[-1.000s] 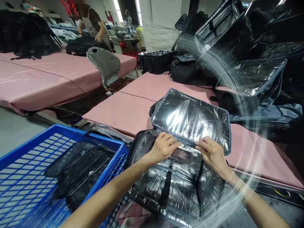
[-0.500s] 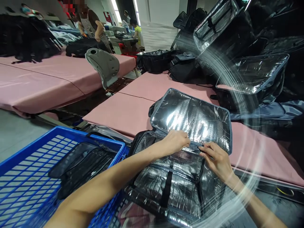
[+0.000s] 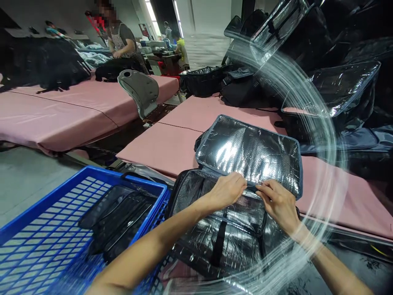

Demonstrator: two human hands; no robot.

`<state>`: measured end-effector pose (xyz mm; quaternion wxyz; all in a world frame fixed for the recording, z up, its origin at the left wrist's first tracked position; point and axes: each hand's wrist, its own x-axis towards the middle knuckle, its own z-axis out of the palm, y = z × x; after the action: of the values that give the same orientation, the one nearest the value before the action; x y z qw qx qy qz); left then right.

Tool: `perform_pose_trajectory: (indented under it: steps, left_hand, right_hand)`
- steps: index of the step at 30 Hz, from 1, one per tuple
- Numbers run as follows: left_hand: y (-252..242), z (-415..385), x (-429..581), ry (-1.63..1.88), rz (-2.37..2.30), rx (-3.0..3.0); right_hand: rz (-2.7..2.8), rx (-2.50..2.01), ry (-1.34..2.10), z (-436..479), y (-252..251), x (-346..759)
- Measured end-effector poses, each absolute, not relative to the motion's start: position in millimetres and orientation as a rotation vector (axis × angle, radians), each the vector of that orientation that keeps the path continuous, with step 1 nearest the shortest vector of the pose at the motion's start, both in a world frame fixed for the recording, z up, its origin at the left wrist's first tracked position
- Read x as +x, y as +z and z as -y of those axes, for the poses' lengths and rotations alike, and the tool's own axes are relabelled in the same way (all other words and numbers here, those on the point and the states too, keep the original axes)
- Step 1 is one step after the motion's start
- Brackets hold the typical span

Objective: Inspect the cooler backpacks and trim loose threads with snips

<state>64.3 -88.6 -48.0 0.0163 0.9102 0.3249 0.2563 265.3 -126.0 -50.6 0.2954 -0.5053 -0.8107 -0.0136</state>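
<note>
The open black box-shaped bag with crinkled silver-foil lining (image 3: 242, 229) sits at the pink-covered counter's (image 3: 172, 143) near edge, its silver-foil lid (image 3: 254, 151) laid back over that edge. Left hand (image 3: 229, 189) and right hand (image 3: 279, 203) each keep a narrow grip, pinching the grey-blue fabric trim (image 3: 251, 189). Uneven pulling could pucker the trim or crease the foil; the body, seemingly overhanging, might slip off.

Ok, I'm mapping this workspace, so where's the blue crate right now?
In the head view, the blue crate is at the lower left, just left of the open silver-lined bag and near the corner of the closer pink-covered table.
</note>
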Motion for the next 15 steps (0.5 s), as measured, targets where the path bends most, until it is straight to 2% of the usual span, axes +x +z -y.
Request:
perform_pose_trajectory:
  steps: [8, 15]
  left_hand:
    - [-55.1, 89.4, 64.0, 0.919, -1.005, 2.669]
    - [-49.7, 92.8, 71.9, 0.89, -1.098, 2.481]
  right_hand:
    - [2.11, -1.416, 0.063, 127.5, -48.4, 274.7]
    - [2.151, -1.412, 0.082, 130.0, -47.6, 275.2]
